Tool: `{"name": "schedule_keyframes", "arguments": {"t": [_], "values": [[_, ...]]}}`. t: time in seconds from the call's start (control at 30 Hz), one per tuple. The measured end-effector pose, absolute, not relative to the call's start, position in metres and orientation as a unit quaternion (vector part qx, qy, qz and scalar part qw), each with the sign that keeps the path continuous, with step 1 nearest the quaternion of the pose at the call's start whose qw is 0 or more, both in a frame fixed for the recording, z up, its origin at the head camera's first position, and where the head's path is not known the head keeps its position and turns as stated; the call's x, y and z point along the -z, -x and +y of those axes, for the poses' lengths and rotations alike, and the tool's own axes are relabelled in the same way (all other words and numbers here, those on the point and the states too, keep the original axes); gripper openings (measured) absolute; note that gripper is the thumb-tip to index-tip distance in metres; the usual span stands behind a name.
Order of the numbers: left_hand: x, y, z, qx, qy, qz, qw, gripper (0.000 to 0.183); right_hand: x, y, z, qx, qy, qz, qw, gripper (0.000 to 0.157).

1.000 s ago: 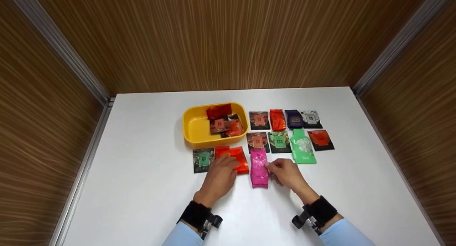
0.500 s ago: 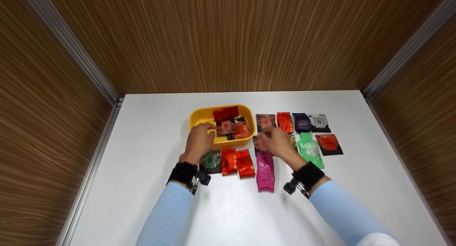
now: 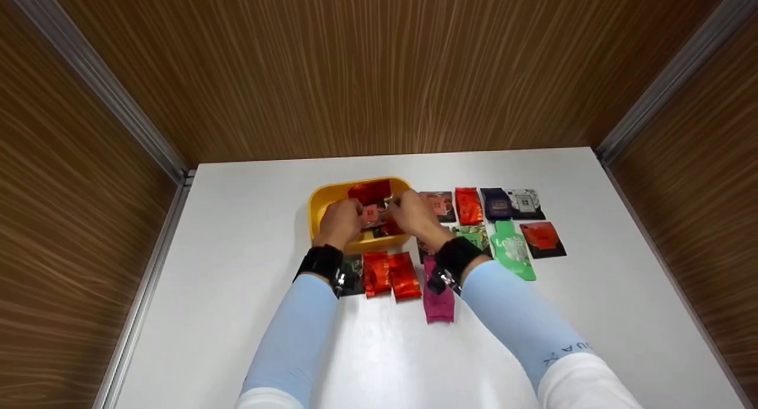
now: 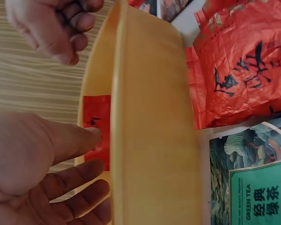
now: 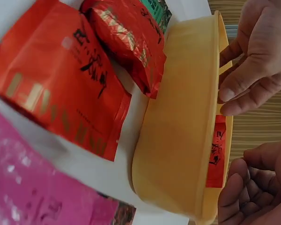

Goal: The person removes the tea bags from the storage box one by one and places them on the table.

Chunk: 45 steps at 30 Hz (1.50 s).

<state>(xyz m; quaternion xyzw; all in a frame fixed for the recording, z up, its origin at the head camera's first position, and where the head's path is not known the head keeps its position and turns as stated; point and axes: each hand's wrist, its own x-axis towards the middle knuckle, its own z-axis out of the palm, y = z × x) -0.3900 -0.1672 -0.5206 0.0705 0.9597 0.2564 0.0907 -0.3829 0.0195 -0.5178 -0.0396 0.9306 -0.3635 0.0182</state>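
Observation:
My left hand (image 3: pixel 341 222) is over the left part of a yellow plastic tub (image 3: pixel 317 211), fingers relaxed; its thumb lies in front of a red packet (image 4: pixel 97 152) inside. Over the tub's right part is my right hand (image 3: pixel 416 212), its fingers (image 5: pixel 234 192) loosely bent and nothing visible in them. Between the hands a dark sachet with a pink-red label (image 3: pixel 372 215) lies in the tub. A red packet (image 3: pixel 370 190) rests at its back. The tub wall hides part of the fingers in both wrist views, so contact with the packets cannot be made out.
In front of the tub lie a green tea sachet (image 4: pixel 253 192), two red foil pouches (image 3: pixel 404 277) and a magenta pouch (image 3: pixel 439 305). Rows of sachets stand right, including a green Lelea pouch (image 3: pixel 513 252), a dark purple pouch (image 3: pixel 496 203) and a red-labelled sachet (image 3: pixel 543 239).
Both hands have moved forward from the red and magenta pouches to the tub. The right hand has left the magenta pouch, which stays on the table, and come in leftward over the tub.

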Motion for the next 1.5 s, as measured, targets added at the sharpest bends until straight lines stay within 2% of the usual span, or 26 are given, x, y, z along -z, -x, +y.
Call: {"name": "schedule_keyframes", "arguments": {"t": [0.27, 0.53, 0.63, 0.73, 0.9, 0.97, 1.13, 1.23, 1.37, 1.4, 1.5], "values": [[0.528, 0.388, -0.159, -0.224, -0.006, 0.967, 0.126, 0.020, 0.530, 0.383, 0.003, 0.358, 0.015, 0.933, 0.027, 0.028], [0.530, 0.393, -0.150, -0.288, 0.084, 0.934, 0.193, 0.067, 0.542, 0.382, 0.002, 0.376, 0.025, 0.926, 0.031, 0.029], [0.530, 0.397, -0.151, -0.318, 0.098, 0.922, 0.199, 0.075, 0.544, 0.382, 0.004, 0.388, 0.019, 0.921, 0.033, 0.028], [0.532, 0.400, -0.153, -0.333, 0.092, 0.920, 0.183, 0.068, 0.544, 0.382, 0.006, 0.385, 0.013, 0.923, 0.023, 0.024], [0.535, 0.405, -0.153, -0.330, 0.067, 0.932, 0.131, 0.016, 0.543, 0.383, 0.008, 0.376, 0.017, 0.926, 0.005, 0.019], [0.534, 0.406, -0.154, -0.336, 0.063, 0.933, 0.117, 0.016, 0.543, 0.383, 0.009, 0.387, 0.017, 0.922, 0.009, 0.019], [0.523, 0.404, -0.160, -0.368, 0.072, 0.920, 0.111, 0.032, 0.542, 0.383, 0.014, 0.424, 0.011, 0.905, 0.017, 0.021], [0.523, 0.410, -0.168, -0.381, 0.079, 0.915, 0.104, 0.020, 0.538, 0.383, 0.018, 0.451, 0.006, 0.892, 0.016, 0.021], [0.507, 0.408, -0.174, -0.396, 0.065, 0.915, 0.048, 0.014, 0.527, 0.382, 0.024, 0.476, 0.016, 0.879, 0.019, 0.022], [0.493, 0.399, -0.172, -0.396, 0.056, 0.916, 0.034, 0.012, 0.523, 0.381, 0.025, 0.477, 0.025, 0.878, 0.023, 0.023], [0.478, 0.389, -0.170, -0.391, -0.002, 0.920, -0.009, 0.016, 0.511, 0.378, 0.028, 0.464, 0.068, 0.883, 0.027, 0.033]]}}
